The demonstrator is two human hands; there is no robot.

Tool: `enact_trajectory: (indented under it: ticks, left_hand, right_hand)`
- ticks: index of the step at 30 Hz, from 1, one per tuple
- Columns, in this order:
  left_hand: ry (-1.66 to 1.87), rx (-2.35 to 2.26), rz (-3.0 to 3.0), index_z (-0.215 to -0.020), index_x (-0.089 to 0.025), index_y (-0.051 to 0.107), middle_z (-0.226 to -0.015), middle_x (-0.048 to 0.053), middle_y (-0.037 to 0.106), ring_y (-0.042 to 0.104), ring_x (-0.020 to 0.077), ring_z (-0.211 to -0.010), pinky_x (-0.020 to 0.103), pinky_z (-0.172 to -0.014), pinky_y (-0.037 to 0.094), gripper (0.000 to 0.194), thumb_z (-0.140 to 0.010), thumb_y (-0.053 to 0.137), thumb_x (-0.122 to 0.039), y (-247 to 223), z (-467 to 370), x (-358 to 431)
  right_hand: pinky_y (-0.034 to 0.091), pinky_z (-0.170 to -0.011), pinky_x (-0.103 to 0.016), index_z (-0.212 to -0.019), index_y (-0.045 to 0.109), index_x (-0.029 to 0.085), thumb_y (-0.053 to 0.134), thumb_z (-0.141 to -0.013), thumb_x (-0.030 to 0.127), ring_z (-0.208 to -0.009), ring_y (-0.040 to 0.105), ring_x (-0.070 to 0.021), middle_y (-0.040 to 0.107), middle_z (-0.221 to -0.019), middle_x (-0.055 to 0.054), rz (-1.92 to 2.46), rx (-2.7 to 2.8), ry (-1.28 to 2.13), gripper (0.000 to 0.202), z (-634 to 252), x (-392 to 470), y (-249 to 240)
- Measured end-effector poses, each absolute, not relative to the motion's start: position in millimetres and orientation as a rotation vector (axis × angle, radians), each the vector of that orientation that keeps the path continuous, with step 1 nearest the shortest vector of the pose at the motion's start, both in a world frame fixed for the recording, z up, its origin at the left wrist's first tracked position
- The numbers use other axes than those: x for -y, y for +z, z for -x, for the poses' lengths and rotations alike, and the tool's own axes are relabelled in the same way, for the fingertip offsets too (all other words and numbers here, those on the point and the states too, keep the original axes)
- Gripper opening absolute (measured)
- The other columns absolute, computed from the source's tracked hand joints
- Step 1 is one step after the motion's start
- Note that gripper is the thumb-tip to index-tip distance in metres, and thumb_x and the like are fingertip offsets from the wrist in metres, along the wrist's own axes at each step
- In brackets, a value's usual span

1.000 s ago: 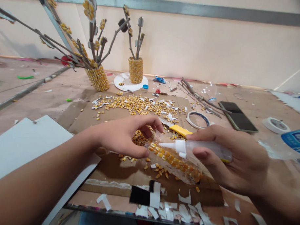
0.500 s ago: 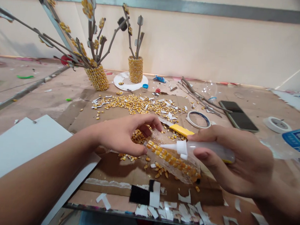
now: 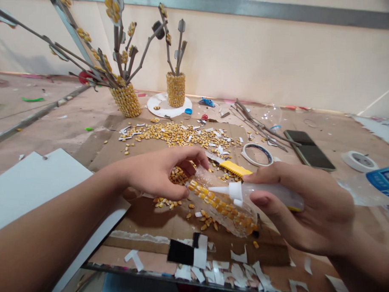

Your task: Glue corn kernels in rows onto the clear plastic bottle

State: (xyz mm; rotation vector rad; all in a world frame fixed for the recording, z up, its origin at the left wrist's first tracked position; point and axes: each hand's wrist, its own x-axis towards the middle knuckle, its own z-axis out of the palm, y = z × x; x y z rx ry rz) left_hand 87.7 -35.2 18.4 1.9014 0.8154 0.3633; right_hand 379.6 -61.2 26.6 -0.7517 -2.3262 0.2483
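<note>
My left hand [image 3: 163, 170] is closed round the near-left end of a clear plastic bottle [image 3: 233, 226], which lies tilted above the cardboard. Rows of yellow corn kernels [image 3: 222, 205] are stuck along its side. In my right hand [image 3: 316, 210] is a glue bottle [image 3: 259, 193], held sideways between thumb and fingers. Its white nozzle points left and its tip is at the plastic just above the kernel rows; whether it touches I cannot tell. A yellow-handled knife [image 3: 233, 168] lies behind the glue bottle.
Loose kernels [image 3: 175, 134] and paper scraps cover the cardboard. Two kernel-covered pots [image 3: 126, 102] with twigs stand at the back, one on a white plate [image 3: 154, 104]. A tape roll [image 3: 257, 154], a phone [image 3: 309, 150], twigs [image 3: 255, 122] and white sheets [image 3: 30, 191] lie around.
The clear bottle has turned or shifted very slightly in my left hand. My right hand and the glue bottle stay almost in the same place.
</note>
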Motion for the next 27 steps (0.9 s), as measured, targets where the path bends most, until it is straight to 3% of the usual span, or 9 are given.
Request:
enact_trajectory:
  ticks: [27]
  left_hand:
    - [0.355, -0.818, -1.873, -0.121, -0.019, 0.059, -0.114, 0.007, 0.070, 0.070, 0.0242, -0.103, 0.036, -0.084, 0.061, 0.050, -0.073, 0.070, -0.013, 18.8, -83.6, 30.7]
  right_hand:
    - [0.043, -0.046, -0.028, -0.092, 0.066, 0.022, 0.059, -0.108, 0.035, -0.047, 0.060, -0.0123, 0.073, -0.068, 0.000, 0.719, 2.352, 0.167, 0.022, -381.4, 62.0, 25.5]
